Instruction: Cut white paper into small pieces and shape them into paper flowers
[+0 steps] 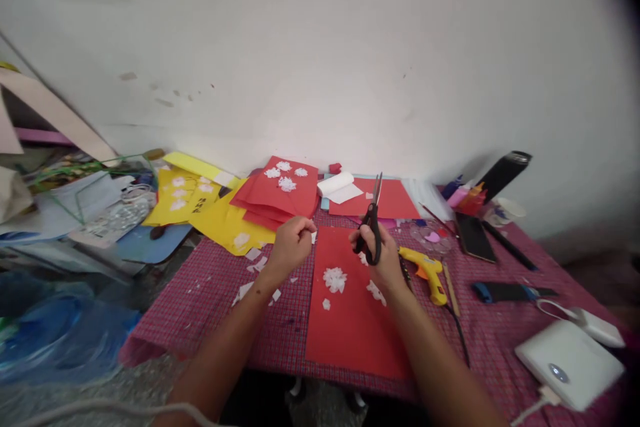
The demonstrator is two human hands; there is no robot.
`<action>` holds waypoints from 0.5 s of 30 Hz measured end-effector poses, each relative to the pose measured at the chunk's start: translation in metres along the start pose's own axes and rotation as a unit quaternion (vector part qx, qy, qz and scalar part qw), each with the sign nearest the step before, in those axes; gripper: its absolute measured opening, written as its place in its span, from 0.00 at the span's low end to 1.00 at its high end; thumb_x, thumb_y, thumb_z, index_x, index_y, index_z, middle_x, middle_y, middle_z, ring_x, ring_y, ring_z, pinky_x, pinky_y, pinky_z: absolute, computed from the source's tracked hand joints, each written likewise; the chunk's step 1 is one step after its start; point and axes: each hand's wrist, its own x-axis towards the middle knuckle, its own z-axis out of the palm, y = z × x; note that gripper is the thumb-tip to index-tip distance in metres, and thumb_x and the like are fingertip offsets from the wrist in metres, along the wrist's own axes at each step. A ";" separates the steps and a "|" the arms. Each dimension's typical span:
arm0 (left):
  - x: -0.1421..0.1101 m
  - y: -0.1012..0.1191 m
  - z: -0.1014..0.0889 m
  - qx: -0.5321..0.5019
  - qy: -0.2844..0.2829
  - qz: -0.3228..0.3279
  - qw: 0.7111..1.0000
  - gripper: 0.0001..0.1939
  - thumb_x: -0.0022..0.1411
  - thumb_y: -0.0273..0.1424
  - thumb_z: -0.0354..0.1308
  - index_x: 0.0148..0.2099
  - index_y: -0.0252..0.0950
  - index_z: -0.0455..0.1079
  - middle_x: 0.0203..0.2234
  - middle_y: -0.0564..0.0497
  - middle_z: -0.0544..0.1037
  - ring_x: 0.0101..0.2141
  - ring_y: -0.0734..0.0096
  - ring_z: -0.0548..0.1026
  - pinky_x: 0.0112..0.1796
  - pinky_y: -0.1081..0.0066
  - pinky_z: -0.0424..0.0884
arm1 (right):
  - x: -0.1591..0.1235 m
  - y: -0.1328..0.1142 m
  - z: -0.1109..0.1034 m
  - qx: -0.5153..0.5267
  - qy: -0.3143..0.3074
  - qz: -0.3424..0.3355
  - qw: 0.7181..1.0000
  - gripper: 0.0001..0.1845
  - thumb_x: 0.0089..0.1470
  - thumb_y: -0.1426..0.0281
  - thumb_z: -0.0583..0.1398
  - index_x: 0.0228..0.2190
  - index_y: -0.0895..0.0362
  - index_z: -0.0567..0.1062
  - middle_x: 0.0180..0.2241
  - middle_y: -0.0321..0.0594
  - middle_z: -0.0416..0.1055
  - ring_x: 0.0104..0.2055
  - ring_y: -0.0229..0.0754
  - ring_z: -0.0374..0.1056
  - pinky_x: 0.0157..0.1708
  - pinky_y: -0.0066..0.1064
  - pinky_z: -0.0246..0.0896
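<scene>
Right hand's wrapped round one pair of scissors above the red sheet, left hand's pinching one white paper scrap. One glue gun, four paper flowers on the red stack.

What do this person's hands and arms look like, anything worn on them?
The left hand and right hand are bare, without gloves. No sleeve, watch or bracelet shows on the left forearm or right forearm; a small dark spot marks the left one near the wrist.
</scene>
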 end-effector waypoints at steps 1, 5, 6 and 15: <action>0.003 0.003 0.008 -0.017 0.021 0.008 1.000 0.11 0.56 0.20 0.47 0.30 0.37 0.69 0.26 0.52 0.74 0.29 0.71 0.72 0.33 0.72 0.66 | 0.001 0.001 -0.001 -0.008 0.016 -0.008 1.000 0.16 0.58 0.57 0.60 0.42 0.54 0.72 0.28 0.37 0.73 0.28 0.38 0.67 0.28 0.29 0.62; -0.003 -0.007 0.021 -0.053 0.070 0.022 0.996 0.10 0.52 0.20 0.46 0.25 0.37 0.64 0.20 0.54 0.69 0.25 0.72 0.68 0.29 0.72 0.62 | 0.007 0.006 -0.006 -0.038 0.035 -0.005 0.999 0.17 0.55 0.56 0.62 0.41 0.54 0.72 0.28 0.36 0.73 0.26 0.37 0.66 0.27 0.28 0.61; -0.005 -0.013 0.019 -0.052 0.078 0.016 0.996 0.10 0.52 0.21 0.46 0.25 0.37 0.64 0.20 0.54 0.68 0.24 0.72 0.68 0.28 0.72 0.62 | 0.008 0.007 -0.007 -0.044 0.031 0.000 0.999 0.16 0.55 0.56 0.62 0.38 0.55 0.72 0.27 0.36 0.73 0.25 0.36 0.66 0.25 0.28 0.61; 0.009 -0.039 -0.004 -0.016 0.148 -0.126 0.981 0.08 0.54 0.25 0.49 0.32 0.38 0.69 0.26 0.53 0.74 0.29 0.70 0.71 0.31 0.73 0.66 | 0.025 0.004 0.005 -0.043 -0.004 0.097 0.994 0.26 0.44 0.56 0.68 0.40 0.57 0.68 0.25 0.34 0.72 0.23 0.36 0.66 0.23 0.27 0.60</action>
